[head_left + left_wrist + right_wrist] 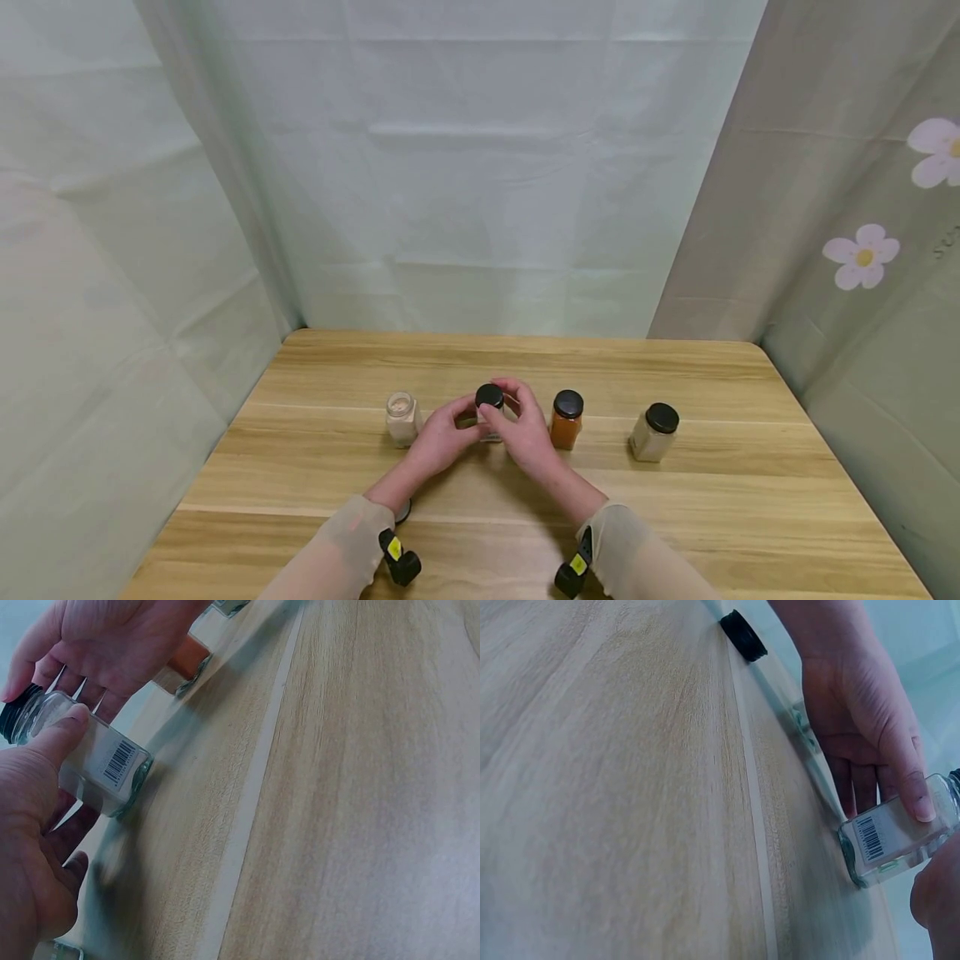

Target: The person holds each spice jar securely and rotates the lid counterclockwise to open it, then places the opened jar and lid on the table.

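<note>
A square glass jar (112, 769) with a barcode label stands on the table between both hands, its black lid (490, 394) on top. My left hand (441, 435) holds the jar's glass body, the thumb along one side and the fingers on the other. With curled thumb and fingers, my right hand (527, 427) grips the lid from the right. Left of the hands is an uncapped jar (403, 421) of pale powder. A loose black lid (742, 635) lies on the table near my left forearm. What the held jar contains is hard to make out.
Just right of my right hand stands an orange-filled jar (567, 421) with a black lid. Farther right is a capped jar (652, 435) of pale contents. The wooden table (750, 525) is bordered by hanging cloth (480, 192) at the back and sides.
</note>
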Action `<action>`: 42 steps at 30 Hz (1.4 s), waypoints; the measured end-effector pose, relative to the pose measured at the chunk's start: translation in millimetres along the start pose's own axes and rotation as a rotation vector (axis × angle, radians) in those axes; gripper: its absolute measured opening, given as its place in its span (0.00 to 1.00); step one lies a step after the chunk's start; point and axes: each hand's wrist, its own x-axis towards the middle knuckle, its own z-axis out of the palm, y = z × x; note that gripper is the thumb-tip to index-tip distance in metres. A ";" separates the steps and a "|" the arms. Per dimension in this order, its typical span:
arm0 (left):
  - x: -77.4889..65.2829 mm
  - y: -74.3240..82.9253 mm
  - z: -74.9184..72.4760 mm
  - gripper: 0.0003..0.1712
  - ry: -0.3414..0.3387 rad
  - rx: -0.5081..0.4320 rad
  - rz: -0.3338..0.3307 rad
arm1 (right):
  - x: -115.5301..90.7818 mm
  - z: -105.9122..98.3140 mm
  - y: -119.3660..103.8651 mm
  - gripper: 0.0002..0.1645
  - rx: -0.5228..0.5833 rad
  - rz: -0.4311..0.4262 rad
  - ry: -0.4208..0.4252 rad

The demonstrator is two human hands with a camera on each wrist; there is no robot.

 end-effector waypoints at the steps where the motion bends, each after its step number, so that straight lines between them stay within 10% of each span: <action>1: 0.1 -0.3 -0.1 0.28 -0.001 -0.004 0.002 | -0.1 -0.2 0.7 0.28 -0.003 -0.001 -0.003; 33: -0.4 0.0 -1.3 0.31 -0.020 -0.056 0.027 | -0.3 -0.1 -2.3 0.35 -0.044 0.043 -0.037; 42: -0.7 -2.4 0.1 0.29 -0.011 -0.060 0.011 | -9.2 2.1 -33.7 0.35 -0.023 0.049 -0.043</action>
